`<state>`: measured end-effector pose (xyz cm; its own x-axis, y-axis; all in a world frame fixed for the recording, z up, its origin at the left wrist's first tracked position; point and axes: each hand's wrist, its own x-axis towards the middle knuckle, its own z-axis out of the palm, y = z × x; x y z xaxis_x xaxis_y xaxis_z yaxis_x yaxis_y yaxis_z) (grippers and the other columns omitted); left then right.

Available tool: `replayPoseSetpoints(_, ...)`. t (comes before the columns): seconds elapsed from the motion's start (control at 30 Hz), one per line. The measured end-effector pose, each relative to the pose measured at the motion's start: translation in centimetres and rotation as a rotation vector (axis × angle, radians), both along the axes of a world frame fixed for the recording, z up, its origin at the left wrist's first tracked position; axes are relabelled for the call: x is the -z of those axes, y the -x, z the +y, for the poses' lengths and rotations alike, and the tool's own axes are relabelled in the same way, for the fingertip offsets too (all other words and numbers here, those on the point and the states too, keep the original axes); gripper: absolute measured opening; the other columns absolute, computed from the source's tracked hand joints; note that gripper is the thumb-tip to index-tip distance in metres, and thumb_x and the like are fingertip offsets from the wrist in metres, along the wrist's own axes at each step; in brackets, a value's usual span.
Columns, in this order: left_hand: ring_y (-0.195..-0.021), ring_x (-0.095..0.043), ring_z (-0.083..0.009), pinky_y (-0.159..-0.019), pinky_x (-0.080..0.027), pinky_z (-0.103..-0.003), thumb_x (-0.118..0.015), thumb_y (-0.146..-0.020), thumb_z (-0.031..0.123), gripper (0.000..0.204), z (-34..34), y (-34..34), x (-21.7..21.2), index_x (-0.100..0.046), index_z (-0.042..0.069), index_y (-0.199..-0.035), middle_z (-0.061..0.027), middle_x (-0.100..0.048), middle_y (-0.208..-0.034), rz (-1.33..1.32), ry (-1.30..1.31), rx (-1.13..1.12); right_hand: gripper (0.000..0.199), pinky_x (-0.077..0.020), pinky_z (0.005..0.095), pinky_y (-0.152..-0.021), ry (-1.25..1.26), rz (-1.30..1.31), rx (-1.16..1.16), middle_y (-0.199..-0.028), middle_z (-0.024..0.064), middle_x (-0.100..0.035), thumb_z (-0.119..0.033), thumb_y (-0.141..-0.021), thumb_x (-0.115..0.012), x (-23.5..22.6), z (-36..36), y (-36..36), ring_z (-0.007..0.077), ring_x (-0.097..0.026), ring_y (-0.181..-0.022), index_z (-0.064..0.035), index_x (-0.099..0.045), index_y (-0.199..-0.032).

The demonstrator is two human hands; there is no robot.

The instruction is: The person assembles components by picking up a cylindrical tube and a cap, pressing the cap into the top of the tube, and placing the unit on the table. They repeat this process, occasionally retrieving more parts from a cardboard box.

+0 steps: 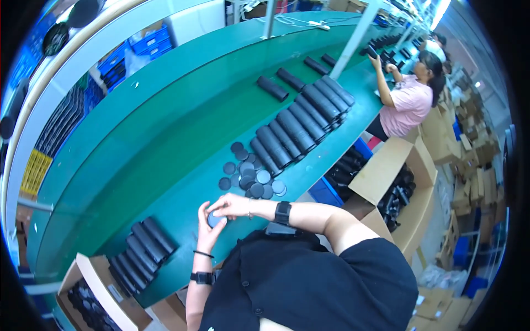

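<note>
Between my two hands, just over the near edge of the green bench, is a round grey disc (pixel 214 219). My left hand (pixel 206 227) grips the disc from the left side, thumb and fingers curled about it. From the right, my right hand (pixel 233 206) reaches across with its fingers on the disc's upper edge. Just beyond my hands lies a loose pile of dark and grey discs (pixel 247 175). A row of black tubes (pixel 295 128) lies side by side to the right of that pile. Another group of black tubes (pixel 144 249) rests at the left.
An open carton (pixel 94 287) of dark parts stands at the lower left. On the right are a carton (pixel 422 201) and a blue crate (pixel 326 193) holding black parts. A few tubes (pixel 272 88) lie on the green conveyor belt (pixel 182 129). A co-worker (pixel 411 94) sits farther along.
</note>
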<state>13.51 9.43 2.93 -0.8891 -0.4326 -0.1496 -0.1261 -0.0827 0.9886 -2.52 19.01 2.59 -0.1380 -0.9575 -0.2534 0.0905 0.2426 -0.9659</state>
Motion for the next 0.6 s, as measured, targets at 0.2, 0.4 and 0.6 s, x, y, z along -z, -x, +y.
replayPoseSetpoints(0.2,-0.107,-0.054,-0.0205,-0.090,-0.047,-0.032,-0.076,-0.077,0.018,0.077,-0.3,-0.3,0.2,-0.031,0.007,-0.139,-0.0125,-0.052,-0.121,0.016,-0.114,-0.069,0.031,-0.0481,0.0228,-0.046,-0.096,-0.067,-0.029,-0.077,0.0029,-0.063,-0.021,-0.091,-0.064,-1.1,-0.7,-0.5,0.0090,-0.058,-0.052,-0.0151,-0.065,-0.122)
replayPoseSetpoints(0.4,-0.115,-0.047,-0.0220,-0.097,-0.041,-0.034,-0.074,-0.078,0.024,0.075,-2.0,-0.3,0.7,-0.033,0.006,-0.139,-0.0123,-0.047,-0.124,-0.015,-0.101,-0.064,0.026,-0.0451,0.0233,-0.041,-0.138,-0.055,0.036,-0.065,0.0044,-0.065,-0.019,-0.091,-0.062,-1.7,-2.4,-0.7,0.0086,-0.055,-0.045,-0.0157,-0.069,-0.116)
replayPoseSetpoints(0.6,-0.117,-0.045,-0.0215,-0.099,-0.039,-0.034,-0.072,-0.080,0.016,0.073,-0.1,-1.2,-0.4,-0.031,0.008,-0.140,-0.0127,-0.044,-0.127,0.077,-0.096,-0.155,0.029,-0.0468,0.0218,-0.042,-0.236,-0.294,0.037,-0.069,0.0029,-0.065,-0.027,-0.092,-0.063,-0.3,-1.7,-1.1,0.0086,-0.056,-0.046,-0.0187,-0.067,-0.119)
